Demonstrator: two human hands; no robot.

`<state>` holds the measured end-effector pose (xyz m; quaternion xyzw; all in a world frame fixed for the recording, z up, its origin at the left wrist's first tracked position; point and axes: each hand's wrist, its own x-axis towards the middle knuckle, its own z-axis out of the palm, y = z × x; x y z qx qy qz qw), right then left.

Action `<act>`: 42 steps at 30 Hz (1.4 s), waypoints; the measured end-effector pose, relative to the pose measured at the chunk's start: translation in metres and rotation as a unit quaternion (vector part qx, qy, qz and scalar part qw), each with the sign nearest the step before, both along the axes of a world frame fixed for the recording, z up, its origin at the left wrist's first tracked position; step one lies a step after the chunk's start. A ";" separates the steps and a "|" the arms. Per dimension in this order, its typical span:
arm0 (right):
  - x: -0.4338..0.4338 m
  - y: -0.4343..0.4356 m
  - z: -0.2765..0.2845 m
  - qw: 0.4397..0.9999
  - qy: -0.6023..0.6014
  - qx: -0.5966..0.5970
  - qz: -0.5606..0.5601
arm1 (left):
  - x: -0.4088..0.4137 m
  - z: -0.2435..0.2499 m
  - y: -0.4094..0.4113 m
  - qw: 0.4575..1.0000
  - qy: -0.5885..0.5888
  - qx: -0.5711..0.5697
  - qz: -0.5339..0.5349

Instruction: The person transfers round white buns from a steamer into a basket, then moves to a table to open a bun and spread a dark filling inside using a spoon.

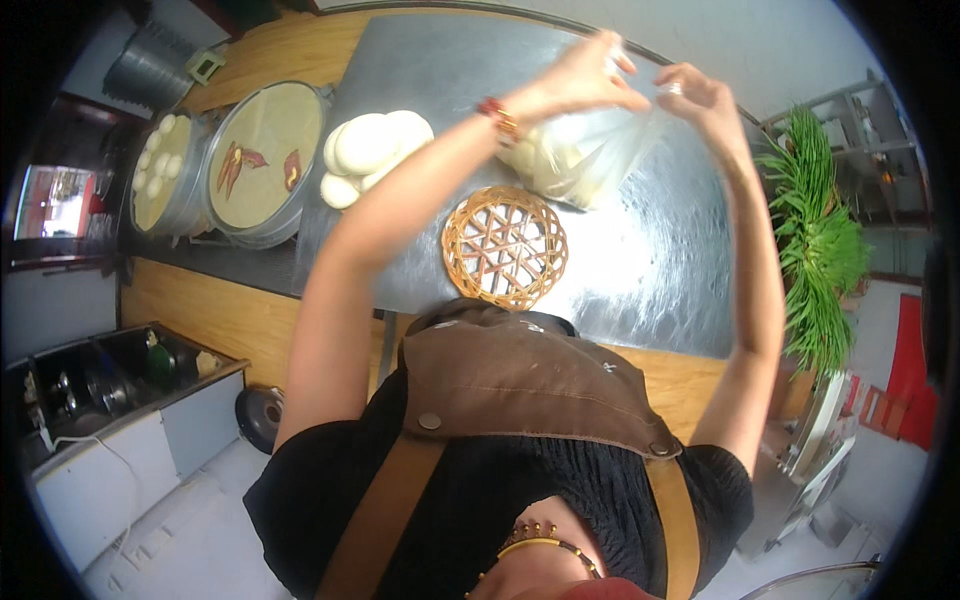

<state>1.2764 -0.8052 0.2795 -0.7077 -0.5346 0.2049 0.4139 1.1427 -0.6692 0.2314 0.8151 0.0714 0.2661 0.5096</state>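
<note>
A clear plastic bag with pale, rounded buns inside rests on the metal tabletop. Above it, my left hand has a whitish bit of the bag caught at its fingers, while the thumb reaches toward the bag's neck. Opposite, my right hand pinches another whitish end of the bag. Motion blurs both hands. A round woven wicker basket sits on the tabletop nearer my body, with nothing in it. Left of the bag is a pile of smooth white buns, partly behind my left forearm.
Two large round steamer trays stand at the left: one holds several reddish-purple pieces on its cloth, the other several small white buns. Stacked metal steamers are beyond. Green leafy stalks lie to the right. A dark pan is low at left.
</note>
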 end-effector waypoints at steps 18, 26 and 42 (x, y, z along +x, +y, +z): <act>0.003 0.001 -0.153 0.978 0.127 0.149 -0.075 | 0.003 0.019 -0.028 0.970 0.017 0.202 -0.134; 0.002 -0.018 -0.131 0.932 0.347 -0.043 0.095 | 0.040 -0.059 0.008 0.993 -0.025 -0.011 -0.116; -0.022 -0.003 -0.127 0.899 -0.396 0.187 -0.021 | 0.030 -0.098 -0.017 0.873 0.059 -0.483 -0.028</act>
